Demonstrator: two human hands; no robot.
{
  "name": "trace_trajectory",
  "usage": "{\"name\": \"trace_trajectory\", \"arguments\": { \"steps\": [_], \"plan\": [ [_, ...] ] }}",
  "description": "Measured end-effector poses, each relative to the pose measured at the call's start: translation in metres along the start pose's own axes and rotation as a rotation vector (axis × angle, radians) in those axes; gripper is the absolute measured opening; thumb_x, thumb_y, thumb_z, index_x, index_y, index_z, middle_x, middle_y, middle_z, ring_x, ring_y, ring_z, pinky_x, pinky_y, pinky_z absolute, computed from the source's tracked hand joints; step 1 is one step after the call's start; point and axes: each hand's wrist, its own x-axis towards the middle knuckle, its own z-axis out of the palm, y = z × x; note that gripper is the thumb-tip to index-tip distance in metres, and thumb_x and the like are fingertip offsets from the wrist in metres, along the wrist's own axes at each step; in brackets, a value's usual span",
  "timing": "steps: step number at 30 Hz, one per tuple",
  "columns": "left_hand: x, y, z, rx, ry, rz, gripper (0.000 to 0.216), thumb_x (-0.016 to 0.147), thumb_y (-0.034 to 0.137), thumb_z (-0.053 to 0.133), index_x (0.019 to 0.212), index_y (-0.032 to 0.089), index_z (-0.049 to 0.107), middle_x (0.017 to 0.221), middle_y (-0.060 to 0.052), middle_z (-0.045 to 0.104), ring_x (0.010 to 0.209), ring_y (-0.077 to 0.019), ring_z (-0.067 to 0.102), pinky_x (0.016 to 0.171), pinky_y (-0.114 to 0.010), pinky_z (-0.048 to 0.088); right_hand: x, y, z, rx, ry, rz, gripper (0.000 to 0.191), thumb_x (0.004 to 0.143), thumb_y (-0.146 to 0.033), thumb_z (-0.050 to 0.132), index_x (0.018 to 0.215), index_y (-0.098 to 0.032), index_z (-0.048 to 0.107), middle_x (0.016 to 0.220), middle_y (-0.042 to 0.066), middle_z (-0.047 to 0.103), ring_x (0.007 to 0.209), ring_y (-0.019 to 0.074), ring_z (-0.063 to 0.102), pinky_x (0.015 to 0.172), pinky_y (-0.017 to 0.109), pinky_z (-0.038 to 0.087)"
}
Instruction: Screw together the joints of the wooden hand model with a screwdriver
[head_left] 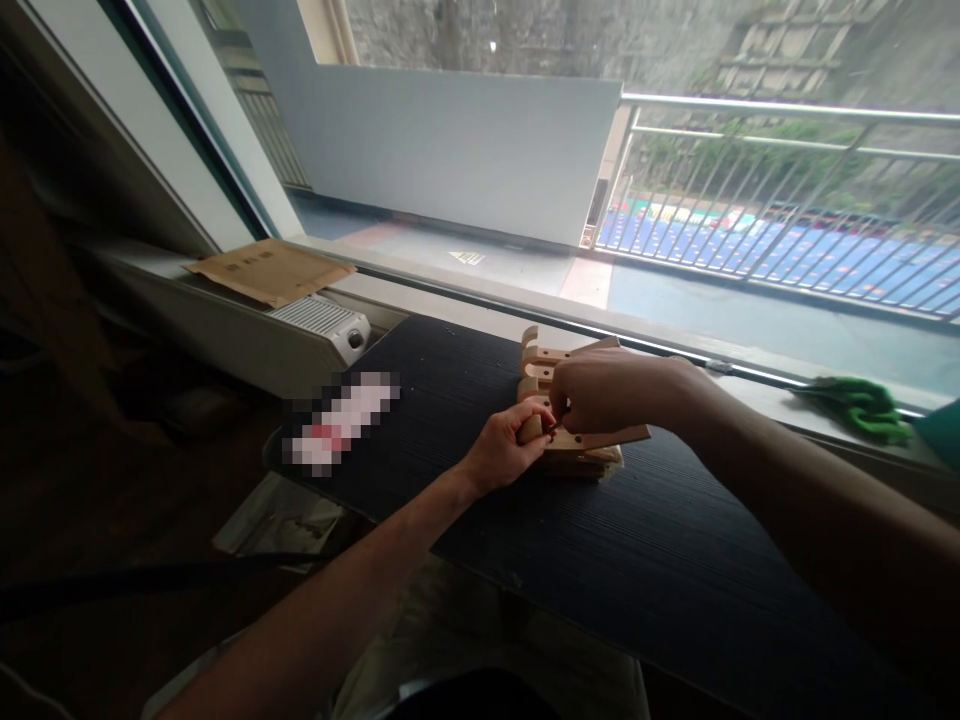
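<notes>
A stack of light wooden pieces point(592, 448) with round holes lies on a black table point(637, 540) by the window. My left hand point(504, 445) is closed around the near left end of one wooden piece. My right hand point(600, 390) reaches over the stack from the right, its fingers pinched together at the same end, on something small that I cannot make out. The two hands touch each other there. Much of the stack is hidden under my right hand.
A blurred white and red object point(341, 420) lies on the table's left end. A flat cardboard sheet point(270, 270) rests on a white heater point(322, 322) to the left. A green object point(859, 408) sits on the window sill at right. Papers point(277, 520) lie below the table.
</notes>
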Motion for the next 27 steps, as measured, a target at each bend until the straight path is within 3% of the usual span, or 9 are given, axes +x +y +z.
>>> {"name": "trace_trajectory", "arguments": {
  "steps": [7, 15, 27],
  "plan": [
    [0.000, 0.006, -0.001, -0.009, -0.006, -0.006, 0.021, 0.074, 0.006, 0.056, 0.091, 0.017, 0.058, 0.086, 0.002, 0.060, 0.079, -0.0103, 0.057, 0.077, -0.019, 0.045, -0.002, -0.002, -0.003, 0.005, -0.017, 0.013, 0.016, 0.071, -0.018, 0.050, 0.062, -0.015, 0.063, 0.054, -0.001, 0.050, 0.052, 0.0096, 0.038, 0.055, 0.027, 0.025],
    [0.000, 0.004, 0.004, -0.020, 0.046, -0.040, 0.020, 0.076, 0.010, 0.058, 0.094, 0.016, 0.058, 0.087, 0.000, 0.061, 0.079, -0.0113, 0.057, 0.075, -0.020, 0.046, -0.008, -0.002, -0.001, 0.017, 0.033, -0.025, 0.016, 0.072, -0.018, 0.050, 0.066, -0.014, 0.064, 0.054, -0.001, 0.047, 0.049, 0.0090, 0.034, 0.049, 0.024, 0.024],
    [0.000, -0.001, 0.002, -0.063, -0.018, -0.077, 0.019, 0.074, 0.011, 0.060, 0.093, 0.017, 0.059, 0.079, 0.002, 0.061, 0.073, -0.0108, 0.057, 0.069, -0.018, 0.046, -0.008, -0.002, 0.005, -0.011, 0.017, -0.029, 0.014, 0.073, -0.016, 0.053, 0.072, -0.014, 0.067, 0.055, -0.001, 0.051, 0.050, 0.0091, 0.036, 0.049, 0.024, 0.023]
  ]
}}
